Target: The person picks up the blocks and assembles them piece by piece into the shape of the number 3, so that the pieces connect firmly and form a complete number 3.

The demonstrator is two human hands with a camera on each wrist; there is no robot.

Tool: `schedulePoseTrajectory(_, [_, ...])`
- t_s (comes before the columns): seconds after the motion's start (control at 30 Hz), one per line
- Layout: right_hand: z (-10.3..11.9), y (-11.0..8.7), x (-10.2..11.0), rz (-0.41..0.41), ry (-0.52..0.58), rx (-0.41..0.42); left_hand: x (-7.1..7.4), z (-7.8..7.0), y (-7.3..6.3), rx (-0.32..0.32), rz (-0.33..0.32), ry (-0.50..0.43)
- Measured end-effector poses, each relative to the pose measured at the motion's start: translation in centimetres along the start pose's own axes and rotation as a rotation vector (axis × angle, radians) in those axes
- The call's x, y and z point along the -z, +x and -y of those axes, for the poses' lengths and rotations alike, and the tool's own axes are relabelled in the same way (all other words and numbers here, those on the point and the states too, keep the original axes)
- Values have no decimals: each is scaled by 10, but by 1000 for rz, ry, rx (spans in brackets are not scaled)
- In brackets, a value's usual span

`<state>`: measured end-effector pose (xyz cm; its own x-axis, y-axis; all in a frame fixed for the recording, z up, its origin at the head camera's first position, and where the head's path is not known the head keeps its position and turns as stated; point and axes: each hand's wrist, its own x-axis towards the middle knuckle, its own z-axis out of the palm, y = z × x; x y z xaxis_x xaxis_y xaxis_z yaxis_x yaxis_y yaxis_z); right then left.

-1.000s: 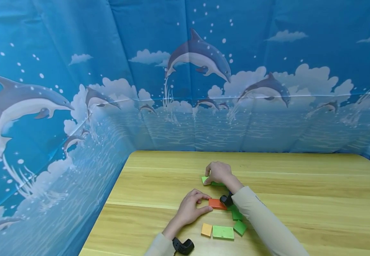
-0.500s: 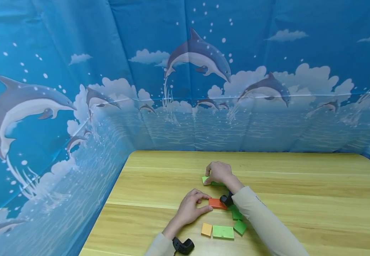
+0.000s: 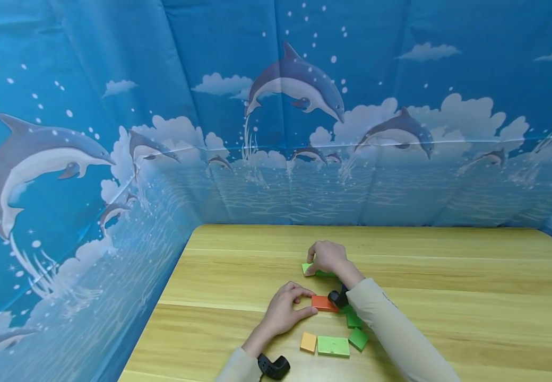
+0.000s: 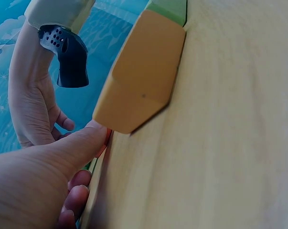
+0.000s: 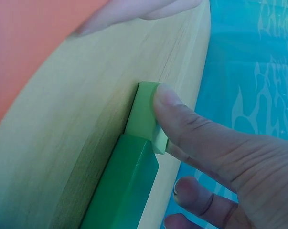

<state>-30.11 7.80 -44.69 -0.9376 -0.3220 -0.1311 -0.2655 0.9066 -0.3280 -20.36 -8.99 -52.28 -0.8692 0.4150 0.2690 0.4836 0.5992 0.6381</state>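
Observation:
With thumb and index finger, my left hand (image 3: 282,310) pinches the left end of a flat orange-red block (image 3: 322,303) on the table. Farther back, my right hand (image 3: 328,257) grips a small light green block (image 5: 143,112), its thumb pressed on the top edge. A longer dark green block (image 5: 120,186) lies end to end with that light green one. Close below the left thumb is a yellow-orange block (image 4: 139,67), large in the left wrist view. My right wrist covers the right end of the orange-red block in the head view.
Toward the front lies a light green rectangular block (image 3: 333,346) beside the yellow-orange one. Green blocks (image 3: 353,318) run along its right, partly under the right forearm. The wooden table (image 3: 472,297) meets a blue dolphin-print curtain (image 3: 400,185) at its back and left.

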Motion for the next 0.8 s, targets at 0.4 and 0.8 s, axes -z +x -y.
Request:
schedulePoseTrajectory(0.4, [-1, -2, 1, -1, 46, -3, 0, 0, 1, 9, 5, -2])
schedulePoseTrajectory(0.8, [-1, -5, 3, 19, 77, 4, 1, -4, 0, 14, 5, -18])
